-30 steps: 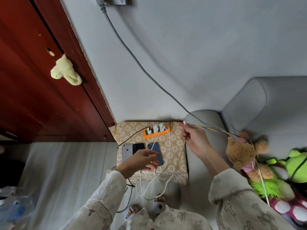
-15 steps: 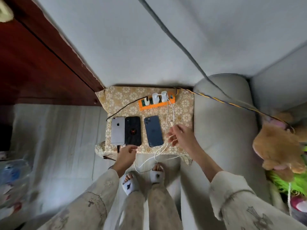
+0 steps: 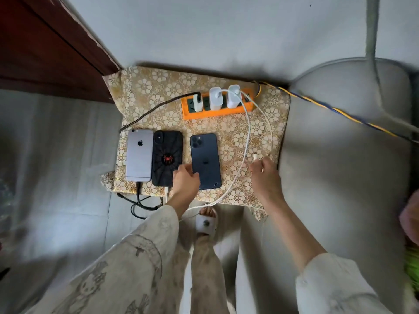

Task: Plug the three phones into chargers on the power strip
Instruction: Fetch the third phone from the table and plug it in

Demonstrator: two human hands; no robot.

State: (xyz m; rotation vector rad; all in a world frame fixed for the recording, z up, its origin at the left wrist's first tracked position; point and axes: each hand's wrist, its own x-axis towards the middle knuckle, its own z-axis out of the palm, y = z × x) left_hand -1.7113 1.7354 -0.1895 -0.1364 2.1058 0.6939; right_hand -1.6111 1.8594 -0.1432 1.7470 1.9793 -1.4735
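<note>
Just left hand (image 3: pixel 184 177) on blue phone (image 3: pixel 205 160)

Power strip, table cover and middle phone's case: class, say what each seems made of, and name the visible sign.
Power strip: looks like moulded plastic, matte orange body with dark socket faces; even colour, crisp edges.
Table cover: probably fabric or lace-look vinyl, gold floral pattern; it drapes and wrinkles at the corners.
Middle phone's case: likely rubbery or matte plastic, black with raised web lines and a red spider.

Both arms reach forward and down. The left hand (image 3: pixel 185 180) is curled, fingertips pressed down; the right hand (image 3: pixel 264 175) is closed in a pinch, farther right.
</note>
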